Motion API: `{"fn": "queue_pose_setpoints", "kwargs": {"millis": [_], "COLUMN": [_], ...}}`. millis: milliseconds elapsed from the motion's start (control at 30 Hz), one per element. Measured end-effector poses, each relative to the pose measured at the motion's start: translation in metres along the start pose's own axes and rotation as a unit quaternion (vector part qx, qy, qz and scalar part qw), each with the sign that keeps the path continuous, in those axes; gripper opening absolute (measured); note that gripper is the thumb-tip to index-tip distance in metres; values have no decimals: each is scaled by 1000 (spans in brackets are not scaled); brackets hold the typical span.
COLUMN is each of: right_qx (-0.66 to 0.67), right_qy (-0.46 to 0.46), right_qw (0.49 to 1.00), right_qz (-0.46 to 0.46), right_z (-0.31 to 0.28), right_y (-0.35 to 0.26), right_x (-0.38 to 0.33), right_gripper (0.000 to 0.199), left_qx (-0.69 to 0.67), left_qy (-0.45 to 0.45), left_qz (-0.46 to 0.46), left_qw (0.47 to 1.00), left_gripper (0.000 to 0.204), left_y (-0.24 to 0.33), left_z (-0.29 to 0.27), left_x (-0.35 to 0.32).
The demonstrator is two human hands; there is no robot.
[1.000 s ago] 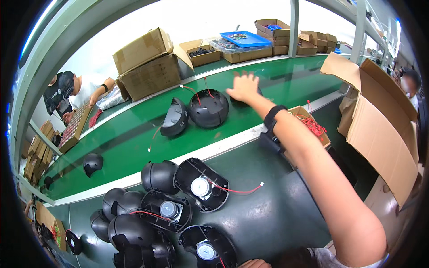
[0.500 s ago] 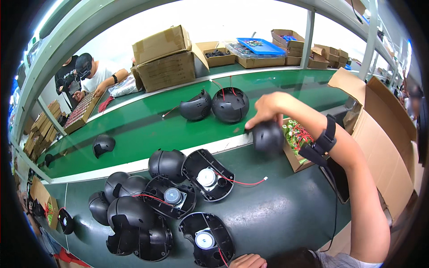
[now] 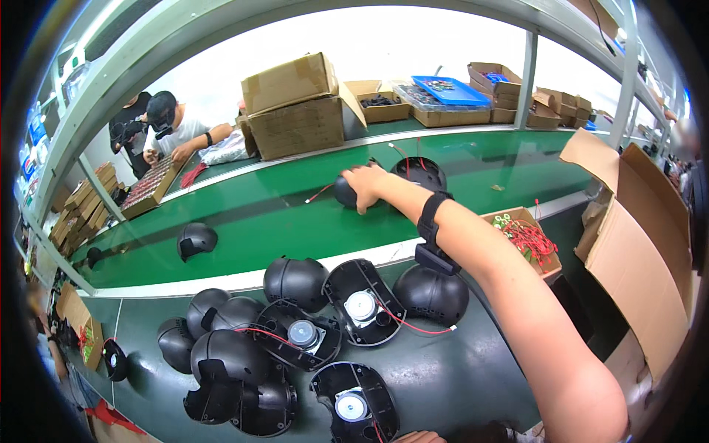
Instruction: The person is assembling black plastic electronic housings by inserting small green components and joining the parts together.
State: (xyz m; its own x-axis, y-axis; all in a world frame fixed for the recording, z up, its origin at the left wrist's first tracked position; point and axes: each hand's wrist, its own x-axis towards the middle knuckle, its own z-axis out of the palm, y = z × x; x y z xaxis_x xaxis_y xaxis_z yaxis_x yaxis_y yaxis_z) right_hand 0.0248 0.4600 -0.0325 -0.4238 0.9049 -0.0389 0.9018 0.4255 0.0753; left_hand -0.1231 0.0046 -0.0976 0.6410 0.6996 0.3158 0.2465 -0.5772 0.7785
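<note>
With our right hand [image 3: 362, 186], we are gripping a black shell [image 3: 343, 192] on the green conveyor belt [image 3: 273, 221], near an upturned shell [image 3: 428, 175]. Our left hand [image 3: 421, 437] is showing only partly, leaving us unable to tell its state.

A plain, brightly lit white wall [image 3: 402, 44] rises behind the far edge of a long, flat green conveyor belt [image 3: 288, 232]. A pale, narrow rail [image 3: 233, 277] separates the belt's near edge from a smooth dark green worktable [image 3: 473, 369]. A grey metal frame [image 3: 177, 46] spans overhead, with a slim upright post [image 3: 526, 81] beyond the belt's far edge.
</note>
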Motion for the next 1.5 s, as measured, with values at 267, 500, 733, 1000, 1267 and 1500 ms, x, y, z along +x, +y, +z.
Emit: {"fn": "queue_pose_setpoints", "kwargs": {"millis": [267, 500, 733, 1000, 1267, 1500], "right_qx": [179, 393, 440, 436, 528, 422], "right_qy": [306, 358, 313, 217, 180, 176], "right_qw": [934, 834, 757, 856, 827, 884], "right_qz": [-45, -150, -368, -174, -74, -100], "right_z": [-12, -68, -14, 10, 43, 57], "right_y": [10, -36, -85, -48, -49, -58], "right_x": [-60, -250, -420, -485, -486, -456], "right_gripper": [70, 76, 45, 55, 39, 27], "left_qx": [2, -183, -805, -601, 86, 102], "left_qy": [2, 227, 236, 267, 183, 145], "left_qz": [-17, -148, -111, -221, 132, 140], "left_qw": [1000, 945, 534, 720, 970, 974], "left_gripper": [7, 21, 66, 83, 103, 105], "left_y": [4, 19, 32, 48, 18, 27], "left_z": [2, 21, 57, 57, 34, 39], "left_x": [-5, -1, 26, 52, 45, 41]}}
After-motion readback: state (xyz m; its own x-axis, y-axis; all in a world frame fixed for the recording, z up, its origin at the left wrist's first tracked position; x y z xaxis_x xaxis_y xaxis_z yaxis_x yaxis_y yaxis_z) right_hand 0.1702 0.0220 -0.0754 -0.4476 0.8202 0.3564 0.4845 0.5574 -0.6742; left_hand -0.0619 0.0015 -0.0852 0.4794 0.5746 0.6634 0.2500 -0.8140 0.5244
